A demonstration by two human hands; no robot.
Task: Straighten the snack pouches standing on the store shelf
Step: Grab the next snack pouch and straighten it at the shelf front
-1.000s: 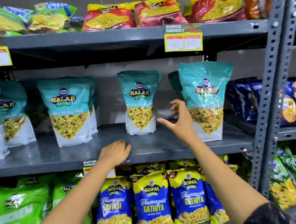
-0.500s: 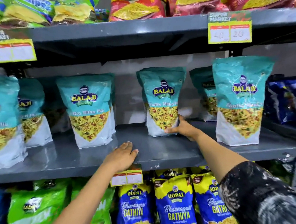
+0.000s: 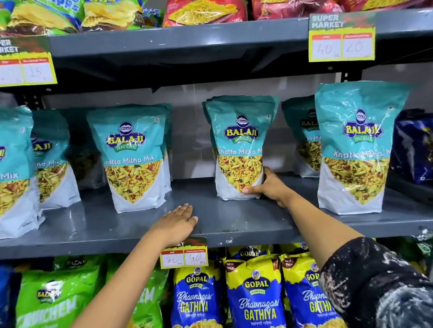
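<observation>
The right hand (image 3: 270, 188) is gripping the lower right corner of the middle pouch (image 3: 239, 147) on the grey shelf (image 3: 226, 224), thumb lying across the white front near the base, the other fingers (image 3: 266, 172) wrapping behind its right edge. This pouch is standing with its long axis upright, leaning slightly left at the top, and sitting deeper on the shelf than the front-right pouch (image 3: 356, 150) to its right. The left hand (image 3: 176, 222) is resting flat, palm down and holding nothing, on the shelf's front edge, left of and in front of the middle pouch. The right hand is plainly the nearer one, so any squaring or drawing forward is likely turning on that corner grip. Counting teal pouches facing out around the middle pouch: two front ones to its left, one partly hidden further left, one behind its right shoulder, one front-right, making six clearly visible; others are standing behind and cannot be counted.
</observation>
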